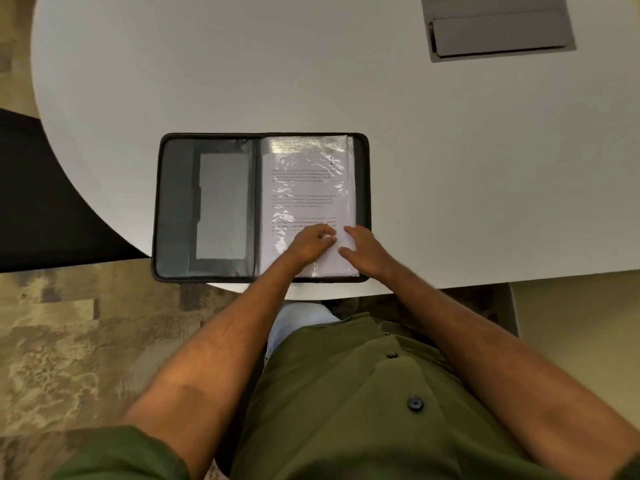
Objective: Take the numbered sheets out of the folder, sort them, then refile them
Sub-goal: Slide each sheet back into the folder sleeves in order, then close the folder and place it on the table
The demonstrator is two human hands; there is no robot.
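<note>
Open black folder point(207, 209) on white table point(242, 81); left hand point(310, 242) curled, pinching printed sheets point(304, 188) in plastic sleeve; right hand point(367, 251) flat, fingers relaxed, resting beside.

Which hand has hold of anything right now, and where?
The left hand seems to pinch the printed sheet near its lower right; the right hand rests open there.

I'm looking at an office/mtg room: big white conference table point(242, 71), grey cable-port hatch point(498, 29) set in the table's far right, patterned commercial carpet point(69, 341) below the table.
</note>
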